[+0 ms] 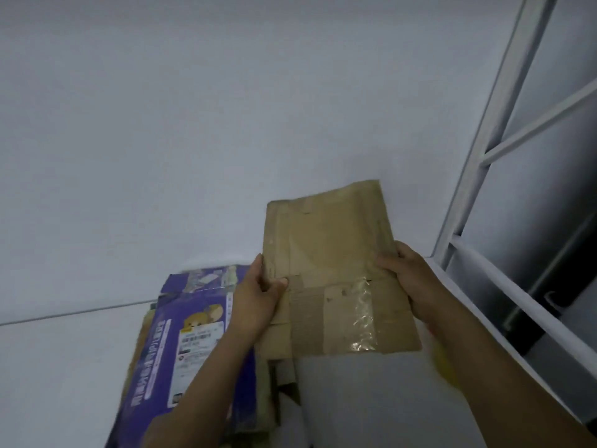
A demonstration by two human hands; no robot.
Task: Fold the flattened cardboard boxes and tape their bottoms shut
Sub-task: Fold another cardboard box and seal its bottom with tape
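**A:** ok, what's closest to the camera?

**B:** two bare forearms coming up from the bottom edge. Under the left one there's a flattened purple printed box [151,367] with a white shipping label [197,347], lying flat on a white surface [58,367]. Some plain brown cardboard [273,379] pokes out past its right edge. There's also a yellow smear [442,360] by the right forearm, way too blurry to call.

**A:** and the hands?

**B:** both are clamped on the flattened brown box [329,253], which is held up off the surface and a bit tilted. The left hand [258,295] pinches the left edge with the thumb on the near face. The right hand [410,276] grips the right edge the same way. A shiny strip of clear tape [365,315] sits on the lower flap, nearer the right hand.

**A:** any room to swing it around?

**B:** loads above and to the left. It's just bare white wall [161,124] behind the box's top edge. The right side is tighter: a white metal frame [478,150] rises near the right hand, and its lower rail runs past that wrist. It's dark behind the bars. The box's bottom edge hangs over the brown cardboard.

**A:** and the surface?

**B:** plain white. It meets the wall at a thin seam left of the purple box.
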